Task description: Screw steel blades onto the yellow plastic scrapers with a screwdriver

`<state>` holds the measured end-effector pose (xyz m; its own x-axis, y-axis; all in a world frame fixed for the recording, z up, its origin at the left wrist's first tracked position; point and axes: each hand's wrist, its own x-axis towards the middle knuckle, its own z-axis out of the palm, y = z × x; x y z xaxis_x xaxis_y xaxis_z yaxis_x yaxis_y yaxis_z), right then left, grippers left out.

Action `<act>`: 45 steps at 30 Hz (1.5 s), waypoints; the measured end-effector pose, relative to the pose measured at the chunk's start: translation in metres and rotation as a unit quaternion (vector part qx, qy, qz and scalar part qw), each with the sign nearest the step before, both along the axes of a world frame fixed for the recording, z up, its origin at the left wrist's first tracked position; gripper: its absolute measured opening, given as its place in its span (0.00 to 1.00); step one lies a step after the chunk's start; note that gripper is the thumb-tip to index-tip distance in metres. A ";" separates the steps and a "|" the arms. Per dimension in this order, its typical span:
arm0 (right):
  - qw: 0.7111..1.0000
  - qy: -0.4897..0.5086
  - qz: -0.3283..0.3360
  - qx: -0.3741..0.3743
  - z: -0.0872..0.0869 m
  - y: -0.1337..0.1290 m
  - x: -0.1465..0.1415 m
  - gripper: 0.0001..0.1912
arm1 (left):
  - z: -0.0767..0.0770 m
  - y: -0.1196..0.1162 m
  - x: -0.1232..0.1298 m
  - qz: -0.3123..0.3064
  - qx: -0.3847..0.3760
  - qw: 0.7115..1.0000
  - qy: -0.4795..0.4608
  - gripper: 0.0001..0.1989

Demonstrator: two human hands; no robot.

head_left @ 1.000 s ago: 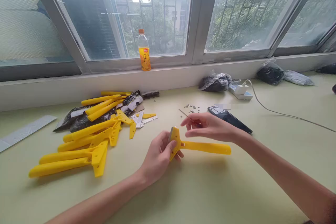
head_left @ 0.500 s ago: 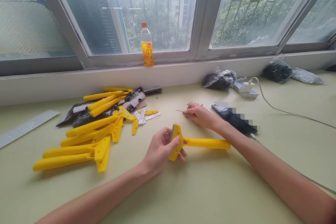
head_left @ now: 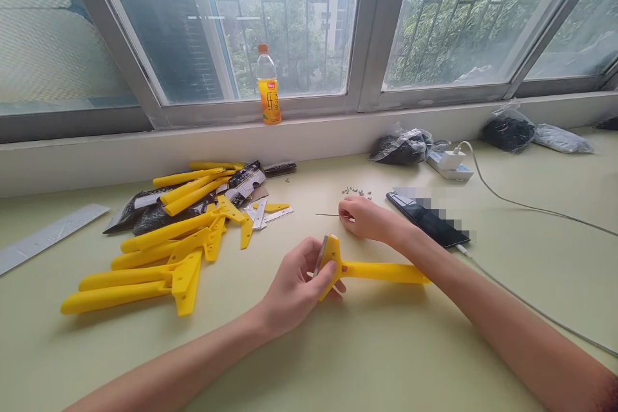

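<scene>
My left hand (head_left: 297, 283) grips the head of a yellow plastic scraper (head_left: 381, 271), thumb on top and fingers beneath. A metal blade (head_left: 320, 254) shows along the scraper's left edge. The scraper's handle points right, and its end passes under my right forearm. My right hand (head_left: 362, 217) is closed on a thin metal rod (head_left: 326, 214) that sticks out to the left; its other end is hidden in the fingers. Just beyond that hand lie several small screws (head_left: 356, 192).
Several yellow scrapers (head_left: 140, 277) lie on the left, with white blades (head_left: 259, 214) and black packets (head_left: 246, 181) behind. A phone (head_left: 429, 219) with a cable sits right. Bagged dark parts (head_left: 403, 145) and a charger (head_left: 451, 161) stand along the wall. A juice bottle (head_left: 269, 93) is on the sill.
My right hand has shifted slightly down, uncovering more of the screws, and more of the rod shows. The left hand and scraper have moved slightly right and down, the scraper head turning a little.
</scene>
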<state>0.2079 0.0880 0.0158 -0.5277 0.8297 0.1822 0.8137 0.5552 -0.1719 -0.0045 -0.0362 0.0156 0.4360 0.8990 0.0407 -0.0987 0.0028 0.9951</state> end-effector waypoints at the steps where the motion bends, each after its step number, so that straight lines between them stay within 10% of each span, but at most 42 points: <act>1: 1.000 -0.004 -0.007 -0.001 0.000 -0.002 -0.002 0.09 | 0.000 -0.001 0.000 -0.001 0.007 1.000 0.009 0.13; 45: 0.977 0.197 0.067 -0.051 -0.007 0.001 0.000 0.09 | 0.002 0.003 0.000 0.032 -0.020 0.999 -0.006 0.15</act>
<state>0.2079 0.0888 0.0089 -0.5389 0.7821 0.3128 0.5943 0.6162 -0.5168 -0.0048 -0.0334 0.0180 0.3764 0.9264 0.0086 -0.1117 0.0362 0.9931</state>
